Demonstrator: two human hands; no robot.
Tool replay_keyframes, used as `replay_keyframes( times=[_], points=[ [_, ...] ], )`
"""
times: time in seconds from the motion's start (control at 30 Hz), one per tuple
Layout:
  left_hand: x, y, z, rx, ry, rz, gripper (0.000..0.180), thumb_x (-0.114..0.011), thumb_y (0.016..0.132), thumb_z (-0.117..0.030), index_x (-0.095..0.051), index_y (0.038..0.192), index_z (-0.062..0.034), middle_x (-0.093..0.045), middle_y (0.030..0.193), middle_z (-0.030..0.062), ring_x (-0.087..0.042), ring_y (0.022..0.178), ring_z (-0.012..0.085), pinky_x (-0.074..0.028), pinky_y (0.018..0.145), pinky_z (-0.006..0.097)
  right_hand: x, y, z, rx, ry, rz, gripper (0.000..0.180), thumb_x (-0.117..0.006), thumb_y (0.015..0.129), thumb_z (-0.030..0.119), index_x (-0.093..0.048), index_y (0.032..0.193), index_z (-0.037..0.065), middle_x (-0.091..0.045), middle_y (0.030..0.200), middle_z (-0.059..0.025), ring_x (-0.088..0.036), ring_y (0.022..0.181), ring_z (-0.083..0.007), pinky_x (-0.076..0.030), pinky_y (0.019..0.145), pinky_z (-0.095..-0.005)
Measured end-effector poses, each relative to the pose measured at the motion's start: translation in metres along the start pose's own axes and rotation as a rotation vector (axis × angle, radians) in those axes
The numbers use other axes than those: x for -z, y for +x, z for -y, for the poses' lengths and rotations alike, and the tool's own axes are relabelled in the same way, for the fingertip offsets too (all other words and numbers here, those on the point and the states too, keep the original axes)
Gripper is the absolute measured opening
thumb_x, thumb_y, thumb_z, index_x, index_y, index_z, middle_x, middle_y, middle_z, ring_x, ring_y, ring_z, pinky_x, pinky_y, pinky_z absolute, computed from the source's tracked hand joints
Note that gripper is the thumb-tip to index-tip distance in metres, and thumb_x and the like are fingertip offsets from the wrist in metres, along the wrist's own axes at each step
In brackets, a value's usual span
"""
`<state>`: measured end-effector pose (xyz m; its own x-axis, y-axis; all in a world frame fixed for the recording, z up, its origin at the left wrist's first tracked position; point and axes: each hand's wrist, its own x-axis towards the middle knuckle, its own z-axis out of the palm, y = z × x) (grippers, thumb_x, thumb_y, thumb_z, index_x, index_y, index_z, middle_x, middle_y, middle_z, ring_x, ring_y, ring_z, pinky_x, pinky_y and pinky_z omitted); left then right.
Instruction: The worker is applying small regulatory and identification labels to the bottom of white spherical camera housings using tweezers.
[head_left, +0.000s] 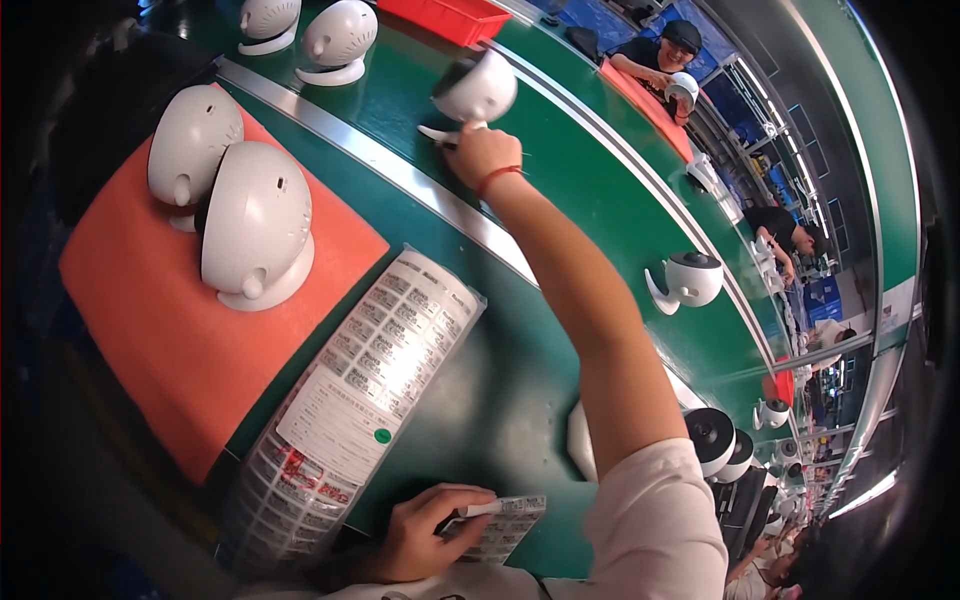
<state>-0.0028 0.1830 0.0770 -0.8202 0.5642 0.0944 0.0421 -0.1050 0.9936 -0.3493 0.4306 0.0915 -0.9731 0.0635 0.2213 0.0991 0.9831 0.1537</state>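
The right hand (488, 160), near the top centre of the frame, has its fingers curled together around the lower part of a white device (484, 92), by its curved foot; the fingertips are mostly hidden, so how each one presses cannot be told. The device is tilted, its dark face toward the upper left, and it is over the green belt (600, 190); whether it touches the belt cannot be told. Back of the hand up, the wrist wears a thin red band (498, 179) and runs almost straight into the forearm, which slants down to the right. The elbow is only slightly bent, and the upper arm enters a pale sleeve (655, 520) at the lower right.

The left hand (428, 535), at the bottom centre, is drawn in close to the body, thumb and forefinger pinching a label sheet (510, 532) at its left end; the other fingers are folded under and partly hidden. Just beside it, to the upper left, lies a wrapped label roll (400, 325). Farther left is an orange mat (140, 290) bearing two more devices (258, 225), standing close together. A red bin (445, 15) sits at the top edge.
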Motion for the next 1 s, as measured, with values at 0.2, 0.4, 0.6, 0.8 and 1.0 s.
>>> replay_keyframes(
  times=[0.2, 0.4, 0.6, 0.8, 1.0],
  points=[
    [-0.003, 0.002, -0.001, -0.016, 0.02, -0.043, 0.026, -0.073, 0.076, 0.002, -0.064, 0.101, -0.0033, -0.068, 0.098, 0.0117, -0.069, 0.085, 0.0233, -0.056, 0.072, 0.03, -0.002, 0.0, -0.026, -0.07, -0.024, 0.209, 0.037, -0.052, 0.084, 0.035, -0.066, 0.111, 0.013, -0.068, 0.11, -0.0125, -0.066, 0.099, -0.0287, -0.054, 0.081, -0.0396],
    [-0.008, 0.001, 0.002, 0.008, 0.032, -0.11, 0.025, -0.073, 0.077, 0.002, -0.064, 0.1, -0.0018, -0.068, 0.096, 0.0119, -0.067, 0.08, 0.0192, -0.053, 0.067, 0.027, 0.028, -0.023, -0.056, 0.095, -0.258, 0.005, 0.021, -0.051, 0.088, 0.02, -0.071, 0.093, 0.012, -0.07, 0.092, -0.0138, -0.069, 0.085, -0.0294, -0.056, 0.069, -0.0408],
    [-0.016, -0.005, 0.013, 0.023, -0.06, -0.125, 0.023, -0.071, 0.078, 0.004, -0.064, 0.1, 0.0003, -0.067, 0.091, 0.0117, -0.066, 0.08, 0.0151, -0.051, 0.069, 0.025, 0.149, -0.141, -0.117, 0.269, -0.002, -0.017, 0.034, -0.063, 0.087, 0.037, -0.069, 0.104, 0.008, -0.069, 0.085, -0.0157, -0.067, 0.074, -0.0313, -0.052, 0.067, -0.0402],
    [-0.018, -0.008, 0.016, 0.032, -0.121, -0.063, 0.023, -0.066, 0.084, 0.005, -0.061, 0.105, 0.0025, -0.067, 0.093, 0.0071, -0.063, 0.083, 0.0089, -0.051, 0.07, 0.022, 0.276, -0.318, -0.12, 0.041, 0.51, 0.25, 0.019, -0.07, 0.083, 0.015, -0.068, 0.095, 0.0, -0.062, 0.065, -0.0066, -0.057, 0.057, -0.0101, -0.046, 0.055, -0.0268],
    [-0.026, -0.007, 0.013, -0.016, -0.121, -0.082, 0.023, -0.064, 0.085, 0.005, -0.059, 0.107, 0.0036, -0.066, 0.093, 0.0076, -0.063, 0.085, 0.0087, -0.051, 0.073, 0.021, 0.277, -0.383, -0.111, -0.014, 0.308, 0.451, 0.019, -0.072, 0.076, 0.018, -0.064, 0.079, 0.001, -0.057, 0.062, -0.0174, -0.055, 0.057, -0.0348, -0.043, 0.054, -0.0386]
  ],
)
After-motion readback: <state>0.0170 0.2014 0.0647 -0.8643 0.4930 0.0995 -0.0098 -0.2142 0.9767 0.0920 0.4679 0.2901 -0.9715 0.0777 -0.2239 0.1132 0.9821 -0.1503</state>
